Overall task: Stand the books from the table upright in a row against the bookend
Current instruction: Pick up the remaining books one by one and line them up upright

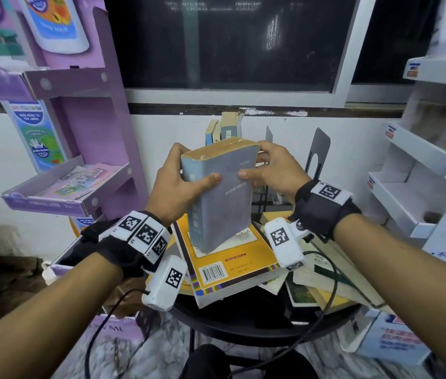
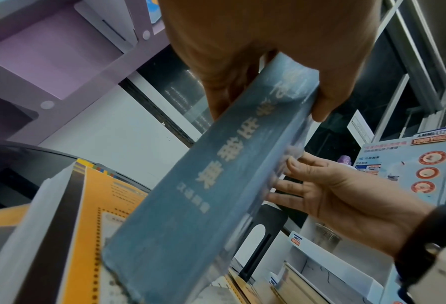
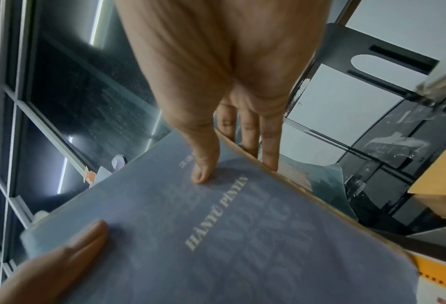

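Gripping the grey book (image 1: 220, 192), both hands, left hand (image 1: 178, 184) and right hand (image 1: 274, 170), pinch its sides. Advise keeping it vertical, seating it flush beside the far row (image 1: 223, 128) at the bookend (image 1: 319, 149).

Between my left hand (image 1: 174, 184) and my right hand (image 1: 272, 170) the thick grey-blue book (image 1: 217, 192) filled the space, its lower end just above the orange-covered book (image 1: 227, 258) that topped the loose pile on the round black table (image 1: 243, 315). Ahead, the way was blocked by the few books already standing (image 1: 224, 129) and, to their right, the upright black metal bookend (image 1: 317, 149), with some open room between them. The purple cardboard display stand (image 1: 101, 149) closed off my left side and the white shelf unit (image 1: 418, 170) my right.
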The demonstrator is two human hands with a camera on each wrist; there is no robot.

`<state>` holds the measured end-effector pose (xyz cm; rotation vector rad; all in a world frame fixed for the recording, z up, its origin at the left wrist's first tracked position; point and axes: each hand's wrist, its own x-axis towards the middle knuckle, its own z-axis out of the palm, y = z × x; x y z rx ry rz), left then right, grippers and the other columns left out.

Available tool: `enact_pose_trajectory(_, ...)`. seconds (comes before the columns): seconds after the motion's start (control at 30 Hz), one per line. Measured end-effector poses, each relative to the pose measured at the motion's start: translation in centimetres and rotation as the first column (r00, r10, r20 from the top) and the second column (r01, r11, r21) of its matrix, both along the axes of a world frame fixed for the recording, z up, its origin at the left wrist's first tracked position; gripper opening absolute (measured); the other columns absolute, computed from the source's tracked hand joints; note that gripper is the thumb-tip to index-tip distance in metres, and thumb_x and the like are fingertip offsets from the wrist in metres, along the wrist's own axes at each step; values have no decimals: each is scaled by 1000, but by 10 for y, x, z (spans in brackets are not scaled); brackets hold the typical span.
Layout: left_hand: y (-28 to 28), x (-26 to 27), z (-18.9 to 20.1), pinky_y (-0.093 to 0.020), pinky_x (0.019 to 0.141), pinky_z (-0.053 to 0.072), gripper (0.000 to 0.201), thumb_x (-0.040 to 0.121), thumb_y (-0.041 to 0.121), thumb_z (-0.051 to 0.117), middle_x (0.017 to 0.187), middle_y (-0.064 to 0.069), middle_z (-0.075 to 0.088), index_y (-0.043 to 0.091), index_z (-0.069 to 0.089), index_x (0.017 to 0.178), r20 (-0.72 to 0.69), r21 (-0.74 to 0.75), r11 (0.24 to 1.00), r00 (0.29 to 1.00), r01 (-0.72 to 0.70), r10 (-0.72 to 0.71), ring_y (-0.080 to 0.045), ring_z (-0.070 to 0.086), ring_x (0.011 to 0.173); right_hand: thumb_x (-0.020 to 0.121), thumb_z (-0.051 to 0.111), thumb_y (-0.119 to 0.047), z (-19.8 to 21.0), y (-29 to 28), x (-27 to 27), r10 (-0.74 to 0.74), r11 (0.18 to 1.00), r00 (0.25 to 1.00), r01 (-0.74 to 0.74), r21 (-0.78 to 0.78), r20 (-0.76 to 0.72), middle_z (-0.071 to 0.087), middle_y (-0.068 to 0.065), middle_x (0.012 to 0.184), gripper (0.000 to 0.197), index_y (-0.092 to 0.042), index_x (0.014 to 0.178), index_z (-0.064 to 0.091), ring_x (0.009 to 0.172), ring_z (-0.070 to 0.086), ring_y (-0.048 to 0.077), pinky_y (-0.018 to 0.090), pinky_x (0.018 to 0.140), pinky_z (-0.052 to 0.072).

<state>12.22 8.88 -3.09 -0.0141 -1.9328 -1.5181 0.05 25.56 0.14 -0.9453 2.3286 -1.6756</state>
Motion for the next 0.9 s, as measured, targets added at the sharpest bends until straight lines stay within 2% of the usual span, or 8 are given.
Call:
enact_pose_trajectory(0.17, 10, 7, 8, -47, 65, 59, 61, 57, 50, 86, 95, -2, 62, 23, 45, 93, 29, -98, 995, 999, -27, 30, -25, 67, 84, 83, 69, 3, 5, 3, 1, 130, 991, 988, -127, -29, 87, 64, 12, 118, 56, -18, 131, 50, 101, 67, 23, 31, 72, 60)
enact_pose_trajectory(0.27, 6, 10, 15, -27, 59, 53, 61, 68, 62, 63, 102, 2, 58, 18, 50, 109, 134, -10, 995, 986, 102, -100, -7, 64, 80, 84, 69, -1, 7, 4, -1, 153, 988, 983, -156, 20, 96, 61, 9, 122, 60, -20, 135, 44, 94, 68, 14, 26, 68, 59)
enact_pose_trajectory(0.43, -7, 0, 21, -46, 98, 44, 57, 85, 69, 36, 119, -3, 66, 33, 62, 120, 254, 96, 974, 941, 205, -223, -25, 62, 111, 72, 84, -28, 4, 0, 5, -114, 984, 972, 140, 114, -208, 53, -3, 114, 70, -23, 126, 40, 92, 61, 14, 32, 81, 53)
enact_pose_trajectory(0.53, -8, -10, 26, -43, 97, 40, 57, 82, 56, 45, 116, -5, 67, 21, 61, 124, 253, 136, 972, 942, 189, -219, -24, 62, 105, 75, 80, -25, -2, -4, 15, -162, 980, 942, 189, 66, -294, 54, -2, 107, 54, -22, 113, 42, 95, 59, 17, 32, 81, 52)
enact_pose_trajectory(0.63, -9, -17, 31, -36, 86, 41, 64, 67, 48, 59, 103, -6, 62, 13, 57, 121, 266, 162, 965, 933, 206, -244, -22, 58, 91, 82, 72, -25, -5, -4, 27, -89, 991, 964, 110, 75, -252, 55, -3, 118, 47, -20, 121, 46, 103, 59, 15, 33, 87, 52)
enact_pose_trajectory(0.77, -13, -23, 38, -32, 69, 42, 48, 66, 34, 59, 91, -7, 57, 16, 51, 109, 280, 282, 937, 917, 205, -285, -18, 57, 74, 73, 75, -51, -4, -3, 36, 77, 994, 990, -66, 88, -122, 47, -5, 139, 84, -22, 142, 37, 117, 53, 11, 32, 94, 49)
enact_pose_trajectory(0.83, -12, -26, 37, -34, 72, 44, 49, 66, 33, 61, 97, -8, 58, 21, 50, 111, 277, 298, 933, 916, 204, -289, -21, 58, 78, 58, 74, -68, -2, -5, 40, 132, 986, 986, -119, 120, -106, 42, -6, 146, 108, -25, 147, 30, 125, 49, 11, 35, 98, 48)
enact_pose_trajectory(0.9, -8, -29, 36, -36, 76, 45, 58, 68, 34, 61, 110, -9, 57, 26, 45, 124, 294, 260, 944, 915, 203, -278, -24, 59, 90, 54, 76, -70, 1, -8, 45, 152, 980, 980, -133, 145, -132, 41, -5, 146, 114, -25, 148, 29, 125, 47, 11, 37, 100, 46)
